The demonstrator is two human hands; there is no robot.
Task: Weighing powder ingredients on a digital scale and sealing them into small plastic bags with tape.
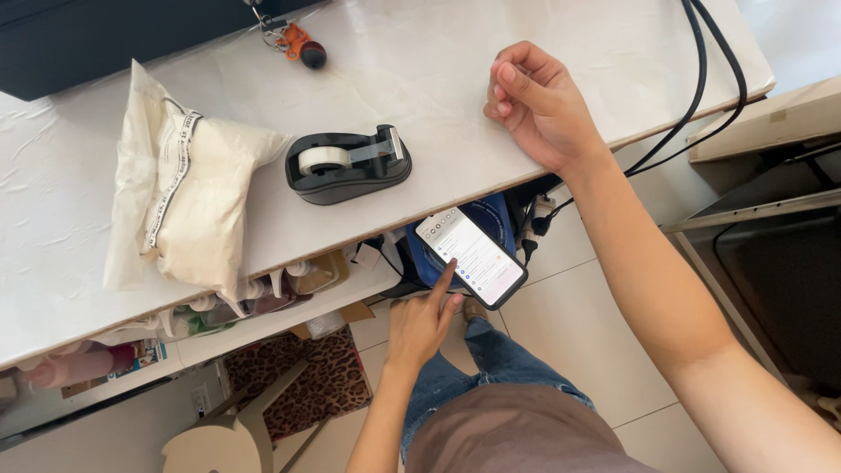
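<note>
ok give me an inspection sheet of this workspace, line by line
surface: white marble-look counter, edge facing the person
job's things: smartphone below the counter edge, screen lit
clutter: black tape dispenser; white padded bag; orange key fob
hands: left hand holds the phone, thumb on the screen; right hand rests on the counter, fingers curled, holding nothing
cables: black cables run over the counter's far corner
surroundings: tiled floor; leopard-print mat; shelf under the counter with bottles

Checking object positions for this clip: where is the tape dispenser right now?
In the head view, the tape dispenser sits on the white table, mid-frame, between the white bag on its left and the right hand.
</note>
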